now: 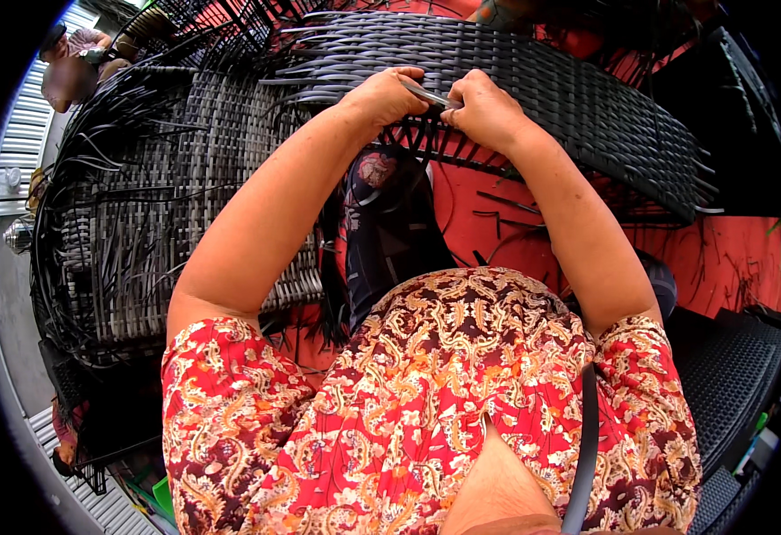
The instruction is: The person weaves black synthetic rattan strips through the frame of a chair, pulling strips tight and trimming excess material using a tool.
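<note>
Leftmost, a grey-and-black woven wicker panel (pixel 145 214) spreads out, loose strands fraying along its outer edge. Next, the left hand (pixel 386 96) pinches a thin grey strip (pixel 432 95), which slants down to the right hand (pixel 487 111), whose fingers are clamped on it too; the hands are near each other but apart. Just beyond them, a dark woven wicker panel (pixel 578 107) slopes down rightward above the red floor (pixel 743 254), strand ends poking from its right end

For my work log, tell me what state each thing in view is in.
Left hand: closed on grey strip
Right hand: pinching the strip
Grey strip: spanning between both hands
Upper woven panel: loose strand ends
Left woven piece: stray strands
Red floor: scrap-littered
</note>
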Action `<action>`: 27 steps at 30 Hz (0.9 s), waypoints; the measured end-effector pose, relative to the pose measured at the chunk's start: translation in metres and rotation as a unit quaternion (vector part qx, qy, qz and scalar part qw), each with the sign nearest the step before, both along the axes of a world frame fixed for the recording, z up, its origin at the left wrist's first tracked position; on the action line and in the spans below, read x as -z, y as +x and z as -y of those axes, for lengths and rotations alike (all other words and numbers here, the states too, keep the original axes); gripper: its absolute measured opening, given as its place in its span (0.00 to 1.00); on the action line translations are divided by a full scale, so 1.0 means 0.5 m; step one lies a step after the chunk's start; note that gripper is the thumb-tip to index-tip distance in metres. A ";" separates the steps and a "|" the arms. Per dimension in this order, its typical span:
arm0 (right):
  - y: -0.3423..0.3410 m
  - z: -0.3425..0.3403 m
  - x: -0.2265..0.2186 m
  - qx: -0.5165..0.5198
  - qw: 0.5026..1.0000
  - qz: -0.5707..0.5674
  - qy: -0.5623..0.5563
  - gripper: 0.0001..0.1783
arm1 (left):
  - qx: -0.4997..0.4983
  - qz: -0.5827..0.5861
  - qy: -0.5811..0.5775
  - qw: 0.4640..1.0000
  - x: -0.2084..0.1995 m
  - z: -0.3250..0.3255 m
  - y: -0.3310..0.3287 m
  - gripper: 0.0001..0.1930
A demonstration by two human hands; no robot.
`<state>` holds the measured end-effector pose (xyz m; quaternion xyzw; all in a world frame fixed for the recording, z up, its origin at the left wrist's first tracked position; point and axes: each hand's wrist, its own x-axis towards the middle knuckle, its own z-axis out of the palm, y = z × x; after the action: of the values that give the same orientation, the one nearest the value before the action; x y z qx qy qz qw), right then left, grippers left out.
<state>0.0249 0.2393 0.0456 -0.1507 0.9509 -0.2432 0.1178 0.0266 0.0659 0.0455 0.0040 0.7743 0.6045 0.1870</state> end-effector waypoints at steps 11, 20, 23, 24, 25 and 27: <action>-0.003 0.006 0.032 0.060 0.994 -0.036 -0.079 0.11 | 0.035 -0.070 -0.090 0.993 0.018 -0.002 -0.034 0.16; 0.046 0.007 0.036 0.060 0.985 -0.141 -0.081 0.10 | 0.022 -0.029 -0.070 0.997 0.016 -0.008 -0.032 0.30; 0.051 0.012 0.049 0.043 0.978 -0.195 -0.065 0.10 | 0.016 -0.027 -0.054 0.998 0.019 -0.006 -0.034 0.32; 0.047 0.012 0.051 0.043 0.979 -0.183 -0.075 0.10 | 0.013 -0.028 -0.042 0.999 0.022 -0.006 -0.036 0.32; 0.040 0.013 0.052 0.043 0.981 -0.170 -0.086 0.10 | 0.010 -0.022 -0.040 0.999 0.022 -0.006 -0.037 0.32; 0.031 0.023 0.054 0.051 0.980 -0.169 -0.096 0.09 | 0.002 -0.009 -0.036 0.999 0.022 -0.006 -0.037 0.32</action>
<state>0.0406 0.2280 0.0186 -0.1519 0.9357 -0.3102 -0.0724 0.0079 0.0689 0.0343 0.0043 0.7970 0.5762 0.1810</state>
